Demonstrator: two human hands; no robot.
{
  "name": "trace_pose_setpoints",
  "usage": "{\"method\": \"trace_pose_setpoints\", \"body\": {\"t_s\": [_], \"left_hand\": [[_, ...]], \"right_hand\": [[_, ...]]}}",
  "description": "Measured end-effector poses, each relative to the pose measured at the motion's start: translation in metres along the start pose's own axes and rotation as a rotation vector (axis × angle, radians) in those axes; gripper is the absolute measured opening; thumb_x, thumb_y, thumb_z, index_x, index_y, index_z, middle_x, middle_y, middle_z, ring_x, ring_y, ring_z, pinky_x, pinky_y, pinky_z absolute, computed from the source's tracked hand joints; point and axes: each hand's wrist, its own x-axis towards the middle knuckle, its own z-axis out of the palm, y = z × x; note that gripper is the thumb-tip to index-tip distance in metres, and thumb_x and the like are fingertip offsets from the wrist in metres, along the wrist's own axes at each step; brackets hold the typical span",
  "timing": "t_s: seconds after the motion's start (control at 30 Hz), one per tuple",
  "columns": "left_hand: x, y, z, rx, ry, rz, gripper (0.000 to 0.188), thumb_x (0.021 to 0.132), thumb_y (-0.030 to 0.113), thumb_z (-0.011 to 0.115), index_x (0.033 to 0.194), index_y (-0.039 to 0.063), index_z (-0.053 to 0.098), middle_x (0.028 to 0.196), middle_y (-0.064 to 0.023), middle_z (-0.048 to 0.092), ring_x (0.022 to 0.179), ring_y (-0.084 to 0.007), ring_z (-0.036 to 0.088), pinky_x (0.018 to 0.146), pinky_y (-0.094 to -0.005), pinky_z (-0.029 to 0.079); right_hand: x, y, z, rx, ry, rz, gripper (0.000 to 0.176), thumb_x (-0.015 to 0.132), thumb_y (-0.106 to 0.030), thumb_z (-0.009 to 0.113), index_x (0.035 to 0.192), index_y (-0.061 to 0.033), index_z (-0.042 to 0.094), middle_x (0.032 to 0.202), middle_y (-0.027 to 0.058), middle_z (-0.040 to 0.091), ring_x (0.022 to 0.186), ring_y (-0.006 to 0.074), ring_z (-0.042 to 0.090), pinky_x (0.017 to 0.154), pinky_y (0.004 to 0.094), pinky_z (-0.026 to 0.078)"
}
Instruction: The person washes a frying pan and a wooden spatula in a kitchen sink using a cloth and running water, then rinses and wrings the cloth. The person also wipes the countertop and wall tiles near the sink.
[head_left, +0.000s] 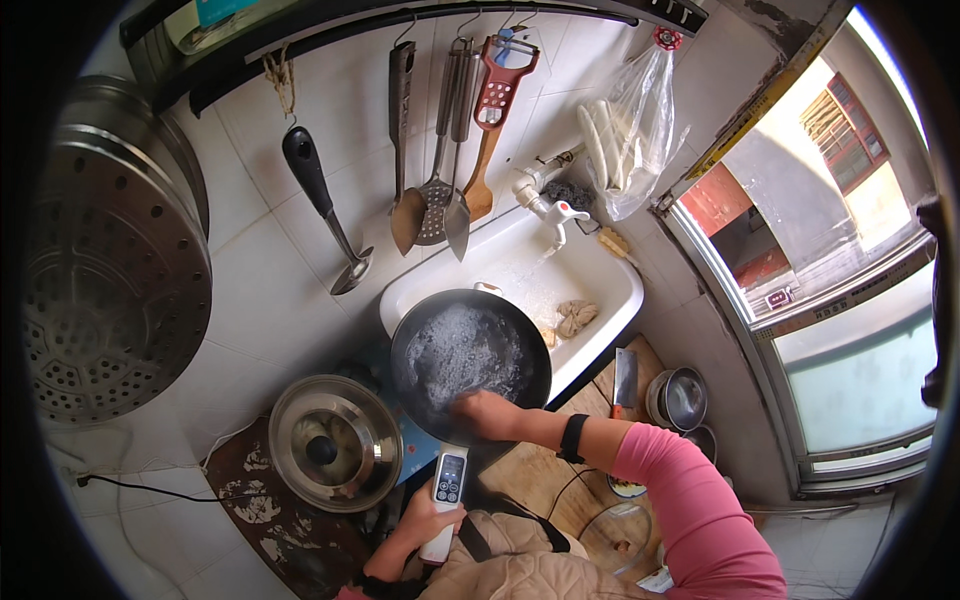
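My left hand (429, 517) is closed around the white handle (449, 487) of a dark electric pan, a handle with buttons and a small display. The round pan (525, 330) is tilted over the near left part of a white sink (630, 300) and holds foamy, bubbly water. Inside the pan's near side is my right hand (486, 415), blurred, its fingers bent and lowered to the pan's inner surface; whether they hold something cannot be told. Water runs from the tap (561, 217) into the sink, where a wet beige cloth (577, 316) lies.
A glass-lidded pot (335, 442) stands left of the pan. To the right, a cleaver (625, 379) lies beside metal bowls (684, 397), with a glass lid (615, 536) nearer me. A ladle (319, 180), spatulas and a skimmer hang on the wall; a large steamer (112, 285) is at far left.
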Motion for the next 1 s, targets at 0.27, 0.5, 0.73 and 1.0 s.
{"method": "trace_pose_setpoints", "body": {"t_s": [0.27,0.5,0.73,1.0], "left_hand": [[-0.001,0.0,-0.002,-0.024,-0.039,0.012,0.035,0.081,-0.006,0.069,0.11,0.001,0.051,0.08,-0.0063,0.061,0.063,-0.0151,0.063,0.058,-0.03,0.052],[0.0,0.003,-0.008,0.038,-0.074,-0.008,0.036,0.08,-0.005,0.069,0.11,0.0,0.05,0.076,-0.0069,0.062,0.061,-0.0159,0.064,0.057,-0.0305,0.051],[-0.002,0.001,-0.004,0.036,-0.025,-0.032,0.033,0.08,-0.003,0.069,0.109,0.0,0.052,0.076,-0.0066,0.063,0.06,-0.0155,0.063,0.057,-0.0305,0.051],[-0.002,-0.001,-0.005,0.029,-0.033,0.01,0.034,0.08,-0.004,0.069,0.11,0.0,0.053,0.077,-0.0066,0.062,0.06,-0.0153,0.063,0.057,-0.0301,0.05]], "right_hand": [[0.001,0.057,-0.032,-0.176,-0.15,0.289,0.013,0.088,-0.017,0.066,0.098,-0.0085,0.064,0.095,0.0157,0.068,0.093,0.0384,0.066,0.08,0.048,0.052],[0.081,0.082,-0.055,-0.373,0.002,0.32,0.019,0.08,-0.008,0.066,0.099,-0.0044,0.066,0.099,0.0193,0.07,0.101,0.0369,0.068,0.085,0.045,0.056],[0.094,0.033,0.0,-0.204,-0.122,0.073,0.018,0.079,-0.007,0.067,0.097,-0.0054,0.068,0.1,0.0178,0.069,0.098,0.0376,0.067,0.085,0.0452,0.054],[-0.013,0.073,-0.04,-0.208,-0.342,0.228,0.021,0.082,-0.003,0.062,0.103,-0.006,0.066,0.106,0.0154,0.065,0.109,0.0359,0.063,0.09,0.0432,0.051]]}}
